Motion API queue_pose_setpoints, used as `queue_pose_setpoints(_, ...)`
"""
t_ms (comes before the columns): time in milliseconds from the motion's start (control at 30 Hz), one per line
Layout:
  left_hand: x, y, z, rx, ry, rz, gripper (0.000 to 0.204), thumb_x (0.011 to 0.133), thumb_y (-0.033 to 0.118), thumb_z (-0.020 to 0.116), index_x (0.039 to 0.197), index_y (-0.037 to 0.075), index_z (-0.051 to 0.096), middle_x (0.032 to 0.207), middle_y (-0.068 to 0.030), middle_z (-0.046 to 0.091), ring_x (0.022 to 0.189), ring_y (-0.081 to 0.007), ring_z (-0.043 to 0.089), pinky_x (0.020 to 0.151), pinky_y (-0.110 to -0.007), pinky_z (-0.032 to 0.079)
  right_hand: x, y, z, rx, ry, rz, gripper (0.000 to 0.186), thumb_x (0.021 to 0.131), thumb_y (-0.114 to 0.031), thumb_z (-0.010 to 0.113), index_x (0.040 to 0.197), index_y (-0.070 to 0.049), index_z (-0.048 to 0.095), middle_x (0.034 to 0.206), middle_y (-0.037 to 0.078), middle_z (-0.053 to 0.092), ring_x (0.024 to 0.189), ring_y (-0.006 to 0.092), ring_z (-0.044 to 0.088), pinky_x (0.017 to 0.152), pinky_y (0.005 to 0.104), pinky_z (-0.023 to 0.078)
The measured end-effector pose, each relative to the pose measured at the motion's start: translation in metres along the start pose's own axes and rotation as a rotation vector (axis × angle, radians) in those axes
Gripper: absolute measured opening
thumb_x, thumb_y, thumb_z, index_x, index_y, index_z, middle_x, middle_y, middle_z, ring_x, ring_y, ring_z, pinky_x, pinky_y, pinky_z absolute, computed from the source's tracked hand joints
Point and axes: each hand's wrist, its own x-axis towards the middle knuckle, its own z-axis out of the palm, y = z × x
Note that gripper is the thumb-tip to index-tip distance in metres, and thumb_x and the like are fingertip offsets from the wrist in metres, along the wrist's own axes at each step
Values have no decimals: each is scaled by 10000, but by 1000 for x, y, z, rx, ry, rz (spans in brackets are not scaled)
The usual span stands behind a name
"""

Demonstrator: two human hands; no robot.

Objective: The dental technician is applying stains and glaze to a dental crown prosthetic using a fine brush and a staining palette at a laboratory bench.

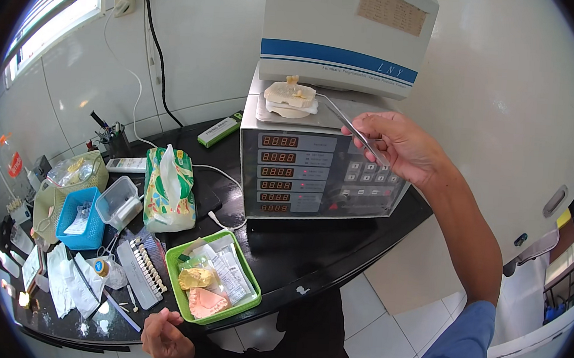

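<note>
My right hand (399, 147) is shut on long metal tweezers (348, 121), gripped between thumb and fingers. Their bent tip reaches the edge of a round, pale firing tray (283, 96), and whether it touches cannot be told. Small tooth-coloured pieces (292, 79) stand up from the tray, which sits on a white pad over another pale disc. This stack rests on the metal top of a porcelain furnace (328, 205) with lit displays and buttons. Low at the front, my left hand (168, 340) has its fingers curled, with nothing visible in them, beside a green tray (255, 296).
The green tray holds yellow and pink dental casts (208, 302) and plastic packets. Left of it lie a tooth shade guide (135, 271), a tissue pack (169, 204), a blue basket (78, 217) and paper sheets. The furnace's raised white head (344, 33) stands behind the stack.
</note>
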Motion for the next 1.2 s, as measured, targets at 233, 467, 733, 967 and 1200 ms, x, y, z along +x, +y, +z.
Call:
queue_pose_setpoints(233, -1, -2, 0, 9, 0, 16, 175, 954, 43, 460, 1023, -31, 603, 682, -98, 590, 529, -122, 525, 470, -225, 418, 3, 0, -3, 20, -59, 13, 223, 895, -171, 641, 982, 34, 648, 770, 25, 596, 657, 56, 545, 580, 158, 482)
queue_pose_setpoints(467, -3, 0, 0, 21, 15, -4, 173, 952, 49, 461, 1023, -25, 600, 655, -93, 586, 516, -129, 525, 469, -234, 415, 5, 0, -1, 11, -52, 9, 220, 881, -165, 646, 973, 35, 647, 739, 8, 588, 640, 48, 540, 574, 157, 480)
queue_pose_setpoints(733, -1, 1, 1, 58, 19, 25, 167, 946, 50, 462, 1011, -20, 600, 601, -92, 589, 504, -147, 531, 464, -253, 406, 6, -2, 3, 39, -1, 51, 216, 875, -159, 637, 967, 36, 638, 717, 10, 583, 583, 48, 527, 511, 154, 451)
queue_pose_setpoints(967, -2, -1, 1, 68, 20, 54, 156, 934, 29, 465, 995, -18, 600, 592, -91, 588, 483, -158, 529, 461, -260, 407, 8, -1, 0, -4, -5, 22, 226, 902, -180, 593, 972, 32, 632, 692, -1, 574, 528, 33, 484, 477, 164, 419)
queue_pose_setpoints(1200, -3, -1, 0, 65, 21, 45, 152, 924, 4, 465, 989, -27, 599, 589, -94, 586, 486, -159, 538, 451, -260, 410, 10, 3, 0, 88, -8, 2, 170, 883, -140, 625, 930, 21, 655, 702, 0, 590, 562, 39, 524, 509, 148, 436)
